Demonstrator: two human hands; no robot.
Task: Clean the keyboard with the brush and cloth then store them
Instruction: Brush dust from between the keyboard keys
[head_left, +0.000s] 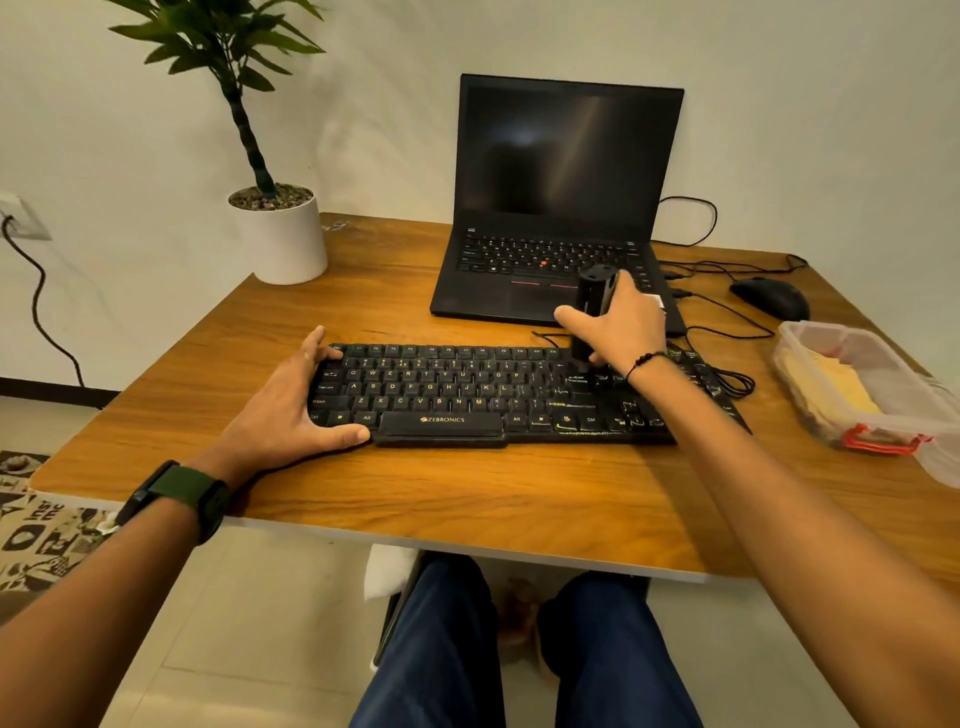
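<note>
A black keyboard (467, 395) lies across the middle of the wooden desk (415, 493). My left hand (296, 405) clasps its left end, thumb on the front edge and fingers on the back edge. My right hand (618, 322) grips a black cylindrical brush (595, 296), held upright with its lower end on the keys at the keyboard's right part. A yellow cloth (831, 387) lies inside a clear plastic box (883, 415) at the desk's right edge.
An open black laptop (561, 208) stands behind the keyboard. A black mouse (771, 297) and loose cables (727, 332) lie at the back right. A white potted plant (283, 234) sits at the back left corner. My knees are under the desk's front edge.
</note>
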